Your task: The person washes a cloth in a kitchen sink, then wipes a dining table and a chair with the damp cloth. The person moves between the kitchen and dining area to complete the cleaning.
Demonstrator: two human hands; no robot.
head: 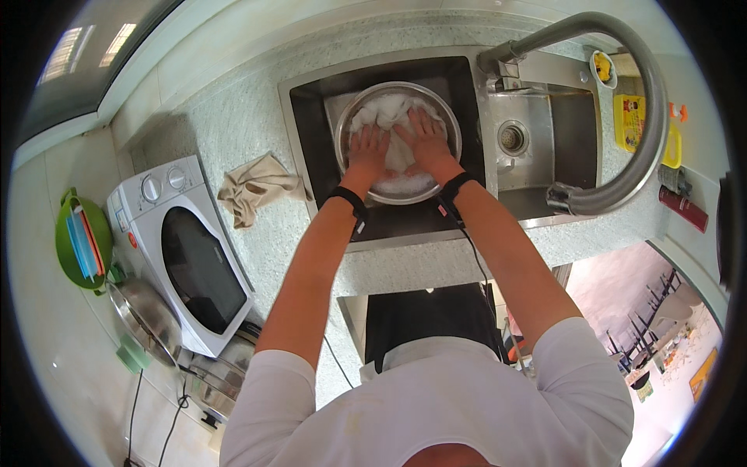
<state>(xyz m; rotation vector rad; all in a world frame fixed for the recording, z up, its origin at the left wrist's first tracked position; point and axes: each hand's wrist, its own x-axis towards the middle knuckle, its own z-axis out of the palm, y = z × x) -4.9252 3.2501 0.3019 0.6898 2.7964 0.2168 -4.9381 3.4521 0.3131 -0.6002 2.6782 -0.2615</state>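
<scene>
A round stainless steel basin point(401, 197) stands in the large left bowl of a double sink. White cloth point(385, 109) lies in it amid sudsy water. My left hand point(367, 153) presses down on the cloth at the basin's left side, fingers spread. My right hand point(430, 143) rests flat on the cloth at the right side, its fingers also apart. Neither hand is closed around the cloth. Both wrists wear black bands. How deep the water is cannot be seen.
A curved metal faucet point(653, 117) arches over the smaller sink bowl point(534, 172). Left of the sink lie a crumpled beige cloth point(257, 185) and a white microwave point(181, 251). A yellow container point(630, 122) and a small white bowl point(602, 69) stand at the right.
</scene>
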